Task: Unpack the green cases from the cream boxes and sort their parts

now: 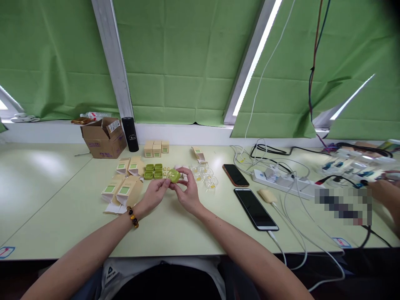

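Note:
Both hands meet over the table, around a small green rounded-square case [173, 176] with a pale pattern on top. My left hand [154, 192] pinches its near-left edge, and a beaded bracelet circles that wrist. On the other side, my right hand [188, 192] has its thumb and fingers closed around the right edge. Just left of the case stand several open green square cups [153, 171], with tiny pale pieces [166, 170] beside them. To the right of my right hand lie several clear plastic pieces [210, 180] with yellow spots.
Windowed paper boxes [128, 186] lie at left; more small boxes [156, 148] stand behind, near a black bottle [130, 134] and cardboard carton [103, 139]. Two phones [256, 209], a power strip [284, 183] and tangled cables occupy the right. Another person's hand [386, 196] is at far right.

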`<act>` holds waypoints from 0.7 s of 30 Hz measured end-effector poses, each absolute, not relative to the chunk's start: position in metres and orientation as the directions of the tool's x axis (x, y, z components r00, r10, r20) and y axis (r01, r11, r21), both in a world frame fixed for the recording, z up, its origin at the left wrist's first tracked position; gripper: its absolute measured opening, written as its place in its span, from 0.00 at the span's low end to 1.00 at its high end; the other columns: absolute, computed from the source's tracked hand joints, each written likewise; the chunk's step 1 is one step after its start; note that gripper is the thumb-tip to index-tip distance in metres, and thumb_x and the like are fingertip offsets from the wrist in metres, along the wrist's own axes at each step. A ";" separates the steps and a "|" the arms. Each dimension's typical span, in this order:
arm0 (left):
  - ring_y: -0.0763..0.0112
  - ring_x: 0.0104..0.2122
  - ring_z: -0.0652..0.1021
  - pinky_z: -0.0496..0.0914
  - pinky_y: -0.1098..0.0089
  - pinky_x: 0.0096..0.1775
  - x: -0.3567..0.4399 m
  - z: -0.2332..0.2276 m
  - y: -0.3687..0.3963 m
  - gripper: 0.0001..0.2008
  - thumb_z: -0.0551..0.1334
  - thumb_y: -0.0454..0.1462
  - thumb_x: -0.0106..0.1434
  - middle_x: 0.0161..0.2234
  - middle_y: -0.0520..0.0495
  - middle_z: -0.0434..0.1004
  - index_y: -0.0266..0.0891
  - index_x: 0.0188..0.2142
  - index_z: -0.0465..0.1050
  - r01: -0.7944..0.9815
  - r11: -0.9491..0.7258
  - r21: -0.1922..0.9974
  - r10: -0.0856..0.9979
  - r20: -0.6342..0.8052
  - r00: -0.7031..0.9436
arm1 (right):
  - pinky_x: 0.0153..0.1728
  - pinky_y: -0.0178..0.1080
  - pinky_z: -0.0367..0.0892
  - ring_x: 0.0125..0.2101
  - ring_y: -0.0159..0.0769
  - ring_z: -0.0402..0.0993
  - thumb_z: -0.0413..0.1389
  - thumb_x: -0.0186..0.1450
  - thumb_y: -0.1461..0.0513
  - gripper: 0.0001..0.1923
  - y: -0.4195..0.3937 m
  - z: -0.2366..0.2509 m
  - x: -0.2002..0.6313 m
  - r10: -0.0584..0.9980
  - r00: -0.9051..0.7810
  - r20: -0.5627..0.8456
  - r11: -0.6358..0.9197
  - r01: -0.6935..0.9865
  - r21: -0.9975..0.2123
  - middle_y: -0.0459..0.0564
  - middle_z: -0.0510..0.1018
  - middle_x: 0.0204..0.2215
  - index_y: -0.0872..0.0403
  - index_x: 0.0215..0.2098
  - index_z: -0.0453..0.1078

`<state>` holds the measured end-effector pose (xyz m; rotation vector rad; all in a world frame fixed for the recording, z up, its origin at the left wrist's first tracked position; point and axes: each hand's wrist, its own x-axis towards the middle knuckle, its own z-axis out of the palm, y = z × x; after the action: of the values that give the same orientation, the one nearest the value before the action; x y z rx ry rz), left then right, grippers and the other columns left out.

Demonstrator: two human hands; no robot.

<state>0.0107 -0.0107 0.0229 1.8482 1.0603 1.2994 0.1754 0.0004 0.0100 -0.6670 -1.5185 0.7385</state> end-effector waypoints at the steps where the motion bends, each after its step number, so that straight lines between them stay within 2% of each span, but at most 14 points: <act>1: 0.63 0.33 0.81 0.77 0.64 0.40 0.011 0.023 -0.012 0.30 0.53 0.57 0.75 0.30 0.45 0.83 0.39 0.30 0.80 0.249 -0.475 0.844 0.877 0.433 0.206 | 0.51 0.48 0.80 0.56 0.44 0.73 0.64 0.67 0.60 0.20 -0.001 0.011 0.176 0.781 -0.090 0.618 0.619 -0.021 -0.785 0.53 0.72 0.58 0.45 0.56 0.68; 5: 0.63 0.34 0.80 0.75 0.63 0.40 0.010 0.022 -0.014 0.27 0.52 0.52 0.77 0.32 0.45 0.82 0.39 0.32 0.79 0.339 -0.534 0.774 0.845 0.487 0.219 | 0.53 0.49 0.78 0.57 0.44 0.74 0.63 0.68 0.60 0.21 -0.003 0.011 0.176 0.782 -0.126 0.611 0.609 -0.058 -0.791 0.52 0.75 0.57 0.45 0.57 0.66; 8: 0.64 0.37 0.78 0.74 0.63 0.39 0.007 0.021 -0.013 0.17 0.59 0.47 0.75 0.36 0.44 0.79 0.40 0.34 0.77 0.476 -0.604 0.639 0.768 0.627 0.133 | 0.52 0.48 0.78 0.56 0.44 0.74 0.63 0.67 0.61 0.21 -0.002 0.009 0.177 0.778 -0.109 0.618 0.618 -0.040 -0.785 0.52 0.75 0.55 0.45 0.56 0.65; 11: 0.62 0.46 0.77 0.76 0.62 0.44 0.005 0.021 -0.011 0.07 0.65 0.42 0.71 0.44 0.42 0.77 0.41 0.42 0.76 0.542 -0.631 0.554 0.681 0.731 0.045 | 0.51 0.48 0.78 0.56 0.44 0.73 0.63 0.67 0.62 0.21 0.001 0.006 0.178 0.773 -0.091 0.628 0.630 0.001 -0.776 0.53 0.73 0.55 0.45 0.56 0.66; 13: 0.60 0.53 0.75 0.77 0.60 0.49 0.004 0.021 -0.010 0.09 0.65 0.39 0.71 0.48 0.41 0.77 0.42 0.49 0.75 0.552 -0.656 0.515 0.631 0.775 0.028 | 0.50 0.48 0.78 0.55 0.45 0.73 0.63 0.67 0.61 0.21 0.002 0.004 0.179 0.767 -0.095 0.634 0.639 0.021 -0.769 0.53 0.73 0.55 0.45 0.57 0.66; 15: 0.59 0.55 0.74 0.77 0.57 0.53 0.004 0.021 -0.009 0.11 0.64 0.37 0.72 0.48 0.41 0.79 0.44 0.53 0.75 0.551 -0.688 0.473 0.594 0.802 0.053 | 0.50 0.48 0.78 0.55 0.45 0.73 0.63 0.67 0.61 0.22 0.003 0.002 0.179 0.761 -0.108 0.640 0.646 0.031 -0.763 0.54 0.73 0.55 0.45 0.58 0.66; 18: 0.58 0.52 0.76 0.76 0.53 0.53 0.003 0.020 -0.007 0.08 0.63 0.37 0.73 0.44 0.43 0.83 0.44 0.50 0.78 0.539 -0.709 0.455 0.581 0.810 0.082 | 0.52 0.49 0.78 0.55 0.44 0.73 0.62 0.68 0.60 0.22 0.003 0.003 0.179 0.747 -0.132 0.652 0.660 0.027 -0.750 0.53 0.73 0.55 0.44 0.59 0.67; 21: 0.59 0.51 0.77 0.77 0.54 0.52 0.002 0.018 -0.005 0.08 0.63 0.38 0.74 0.43 0.44 0.84 0.44 0.48 0.80 0.527 -0.692 0.493 0.606 0.793 0.054 | 0.52 0.48 0.78 0.54 0.44 0.74 0.62 0.69 0.60 0.21 0.003 0.005 0.180 0.727 -0.146 0.671 0.679 0.004 -0.735 0.53 0.73 0.55 0.43 0.59 0.68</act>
<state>0.0022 -0.0050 0.0181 2.2282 1.2011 1.7398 0.1796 0.0032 0.0047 -0.6108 -1.6104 0.7016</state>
